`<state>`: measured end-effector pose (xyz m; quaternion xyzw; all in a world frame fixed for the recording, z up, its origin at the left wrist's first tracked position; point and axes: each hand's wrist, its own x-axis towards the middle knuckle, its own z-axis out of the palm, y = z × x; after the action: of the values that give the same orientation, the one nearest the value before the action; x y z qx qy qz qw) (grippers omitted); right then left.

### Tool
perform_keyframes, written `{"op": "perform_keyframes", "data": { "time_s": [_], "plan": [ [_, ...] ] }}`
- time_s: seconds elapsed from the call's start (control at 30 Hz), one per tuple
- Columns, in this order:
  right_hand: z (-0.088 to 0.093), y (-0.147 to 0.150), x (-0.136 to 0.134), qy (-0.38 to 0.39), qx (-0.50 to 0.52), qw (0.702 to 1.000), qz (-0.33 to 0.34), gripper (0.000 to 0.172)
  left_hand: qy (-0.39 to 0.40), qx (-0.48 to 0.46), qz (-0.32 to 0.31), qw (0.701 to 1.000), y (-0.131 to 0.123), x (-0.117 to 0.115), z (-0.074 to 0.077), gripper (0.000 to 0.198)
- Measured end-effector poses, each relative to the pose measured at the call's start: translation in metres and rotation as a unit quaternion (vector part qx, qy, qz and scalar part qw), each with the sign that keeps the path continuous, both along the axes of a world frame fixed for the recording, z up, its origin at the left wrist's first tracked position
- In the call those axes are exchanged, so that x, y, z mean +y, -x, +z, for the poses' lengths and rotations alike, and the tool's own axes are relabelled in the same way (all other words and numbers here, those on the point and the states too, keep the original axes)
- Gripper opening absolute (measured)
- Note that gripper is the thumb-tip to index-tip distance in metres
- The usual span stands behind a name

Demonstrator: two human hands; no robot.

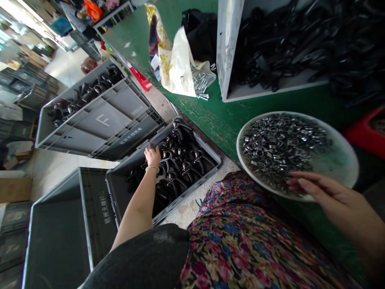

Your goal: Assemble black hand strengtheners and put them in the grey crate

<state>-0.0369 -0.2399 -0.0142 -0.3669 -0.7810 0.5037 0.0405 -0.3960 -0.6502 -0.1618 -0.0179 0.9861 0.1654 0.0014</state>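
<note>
My left hand reaches down into a grey crate beside the table. Its fingers are curled closed, and what lies in them is too small and dark to name. Black curved plastic parts with shiny metal clamps on their ends fill much of that crate. My right hand hangs over the near rim of a round white basin. The fingers are stretched out, the thumb lies close to them, and nothing shows between them. Many small metal ring clamps are heaped in the basin.
A white bag spills screws onto the green table. Behind the basin, a grey bin on its side holds black parts. More crates stand left, one marked F. A red container sits right. Another person stands far off.
</note>
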Motion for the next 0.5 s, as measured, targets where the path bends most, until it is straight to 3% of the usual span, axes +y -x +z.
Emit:
{"op": "perform_keyframes", "data": {
  "time_s": [0.13,0.27,0.5],
  "plan": [
    [-0.005,-0.004,0.005,0.004,-0.003,1.0,-0.03,0.045,-0.029,-0.013,0.063,0.998,-0.05,-0.011,-0.013,0.036],
    [-0.005,0.009,-0.002,0.011,0.0,1.0,0.005,0.046,-0.045,-0.089,0.121,0.988,-0.087,-0.016,-0.037,0.044],
    [0.006,0.016,-0.012,0.002,0.011,1.0,0.011,0.044,-0.065,-0.11,0.19,0.973,-0.086,0.0,-0.062,0.075]
  ]
}}
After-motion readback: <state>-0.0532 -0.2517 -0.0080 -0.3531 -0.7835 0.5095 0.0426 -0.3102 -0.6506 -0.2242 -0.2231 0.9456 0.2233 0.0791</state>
